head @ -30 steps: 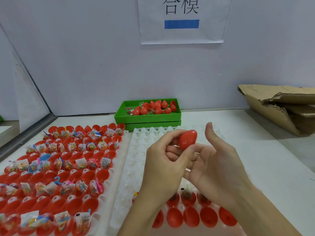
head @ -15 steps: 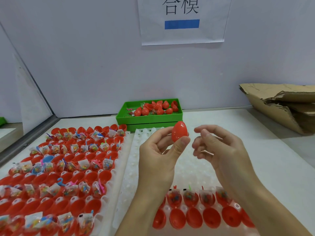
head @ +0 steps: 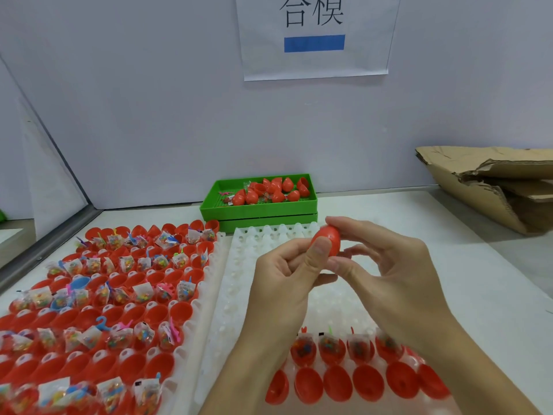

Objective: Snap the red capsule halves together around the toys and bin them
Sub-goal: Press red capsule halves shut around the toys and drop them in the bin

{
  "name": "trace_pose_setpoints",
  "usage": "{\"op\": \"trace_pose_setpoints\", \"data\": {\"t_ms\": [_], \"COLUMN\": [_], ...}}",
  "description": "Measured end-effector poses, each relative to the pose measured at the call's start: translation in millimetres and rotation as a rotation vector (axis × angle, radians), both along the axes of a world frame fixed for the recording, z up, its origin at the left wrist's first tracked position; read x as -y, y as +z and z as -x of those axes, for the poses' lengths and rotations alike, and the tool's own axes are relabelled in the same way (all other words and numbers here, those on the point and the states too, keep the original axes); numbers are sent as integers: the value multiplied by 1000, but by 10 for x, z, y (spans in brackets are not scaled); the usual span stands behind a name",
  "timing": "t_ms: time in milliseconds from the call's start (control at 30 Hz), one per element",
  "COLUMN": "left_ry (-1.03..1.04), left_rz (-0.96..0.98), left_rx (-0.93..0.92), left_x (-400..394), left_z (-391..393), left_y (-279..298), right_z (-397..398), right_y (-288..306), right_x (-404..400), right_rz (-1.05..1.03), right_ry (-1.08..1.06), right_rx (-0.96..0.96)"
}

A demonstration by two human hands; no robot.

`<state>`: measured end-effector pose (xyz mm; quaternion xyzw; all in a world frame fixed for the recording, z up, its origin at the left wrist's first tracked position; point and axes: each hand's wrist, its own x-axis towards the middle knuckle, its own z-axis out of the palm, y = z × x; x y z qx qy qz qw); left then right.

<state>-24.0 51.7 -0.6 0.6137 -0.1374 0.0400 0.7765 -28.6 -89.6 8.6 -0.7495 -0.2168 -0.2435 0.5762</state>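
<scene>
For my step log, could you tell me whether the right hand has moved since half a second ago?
Yes: the right hand closed leftward onto the capsule, below the green bin.

Even, diffuse light is flooding the scene from above, with no glare showing. The hands (head: pixel 344 280) are casting only faint, soft shadows on the worktop (head: pixel 478 280). Wide-angle distortion is bending the wall edges at the left. Trays in the lower corners are blurring slightly; the centre is staying sharp.

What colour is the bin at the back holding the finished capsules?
Green; the bin shows best in the head view, the only one.
</scene>
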Motion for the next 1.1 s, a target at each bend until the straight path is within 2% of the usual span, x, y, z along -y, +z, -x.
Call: {"op": "trace_pose_setpoints", "data": {"t_ms": [100, 200, 333, 633, 833, 933, 1100], "left_ry": [67, 176, 120, 353, 410, 396, 236], "left_rz": [-87, -202, -331, -501, -614, -623, -563], "left_rx": [36, 171, 330, 528, 647, 627, 404], "left_x": [-17, -96, -141, -113, -99, -105, -140], "left_z": [15, 1, -3, 25, 16, 5, 35], "left_y": [9, 26, 23, -5, -18, -20, 24], "right_z": [-13, -19, -30, -27, -24, -44, -47], "right_y": [-2, -1, -16, 9, 16, -4, 16], "right_x": [30, 52, 61, 56, -11, -6, 49], "right_rz": [-32, -104, -212, -475, -559, -547, -489], "right_ry": [-11, 29, 185, 480, 561, 532, 509], "right_rx": [-19, -78, -204, -591, -664, -682, -677]}}
